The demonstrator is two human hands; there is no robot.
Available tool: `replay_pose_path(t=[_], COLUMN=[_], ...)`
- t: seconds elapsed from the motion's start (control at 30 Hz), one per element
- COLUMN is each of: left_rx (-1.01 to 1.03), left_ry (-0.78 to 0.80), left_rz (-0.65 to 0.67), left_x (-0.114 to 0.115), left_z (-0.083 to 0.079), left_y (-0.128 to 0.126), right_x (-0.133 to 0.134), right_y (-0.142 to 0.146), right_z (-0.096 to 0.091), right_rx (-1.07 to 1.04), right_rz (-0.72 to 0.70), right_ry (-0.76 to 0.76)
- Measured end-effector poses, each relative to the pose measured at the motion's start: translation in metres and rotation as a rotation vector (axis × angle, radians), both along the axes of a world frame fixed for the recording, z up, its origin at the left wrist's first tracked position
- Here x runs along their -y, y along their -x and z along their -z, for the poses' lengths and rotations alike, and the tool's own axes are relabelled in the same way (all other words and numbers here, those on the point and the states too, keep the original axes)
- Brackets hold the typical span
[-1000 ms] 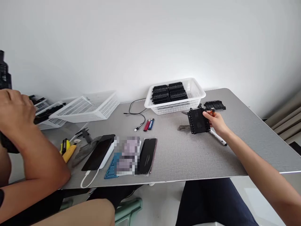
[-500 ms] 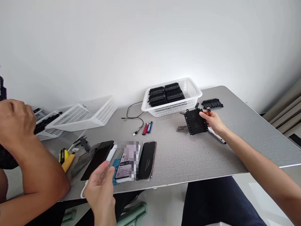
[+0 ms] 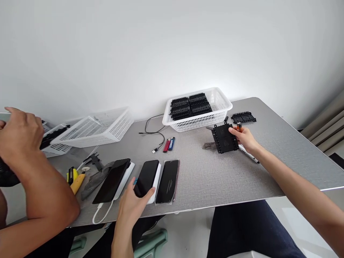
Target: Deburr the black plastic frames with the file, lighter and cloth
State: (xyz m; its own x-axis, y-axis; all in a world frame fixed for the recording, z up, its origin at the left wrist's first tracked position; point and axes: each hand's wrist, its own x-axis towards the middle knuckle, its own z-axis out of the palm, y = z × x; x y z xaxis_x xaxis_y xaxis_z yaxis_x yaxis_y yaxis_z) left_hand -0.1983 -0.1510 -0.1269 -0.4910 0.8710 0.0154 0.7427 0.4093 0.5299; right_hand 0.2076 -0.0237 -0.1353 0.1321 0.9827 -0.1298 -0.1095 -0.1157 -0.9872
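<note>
My right hand (image 3: 245, 138) grips the right edge of a square black plastic part (image 3: 224, 138) lying on the grey table (image 3: 209, 175), and a small orange item (image 3: 239, 126) sticks up by its fingers. Under that wrist lies a white marker (image 3: 249, 156). My left hand (image 3: 133, 205) is at the table's near edge, thumb and fingers closed around the lower end of a dark-screened black phone (image 3: 147, 176). That phone rests on a white power bank, between two other dark phones (image 3: 113, 180) (image 3: 168, 176).
A white basket (image 3: 220, 109) holds stacked black parts, and a flat black part (image 3: 243, 117) lies to its right. Red and blue lighters (image 3: 169, 143) and a black cable (image 3: 153, 130) lie mid-table. A co-worker's arm (image 3: 37, 182) fills the left by tilted white baskets (image 3: 96, 125) and yellow tools (image 3: 75, 178).
My left hand came up from below and closed on the middle phone, whose screen went dark. My right hand and the black part barely moved. The co-worker's hand shifted slightly.
</note>
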Motion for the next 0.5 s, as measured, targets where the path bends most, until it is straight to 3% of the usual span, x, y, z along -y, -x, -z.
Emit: replay_pose_path(t=[0.1,0.3,0.5], left_rx=[-0.017,-0.067,-0.084], left_ry=[0.121,0.06,-0.243], left_rz=[-0.016,-0.002,-0.154], left_x=[-0.002,0.006,0.014], left_z=[-0.007,-0.01,0.0], left_y=[-0.004,-0.022,-0.041], right_x=[0.001,0.005,0.003], right_y=[0.001,0.001,0.001], right_z=[-0.003,-0.007,-0.003], right_rx=[-0.003,-0.005,-0.011], right_rz=[0.0,-0.028,-0.024], right_ry=[0.004,0.008,0.018])
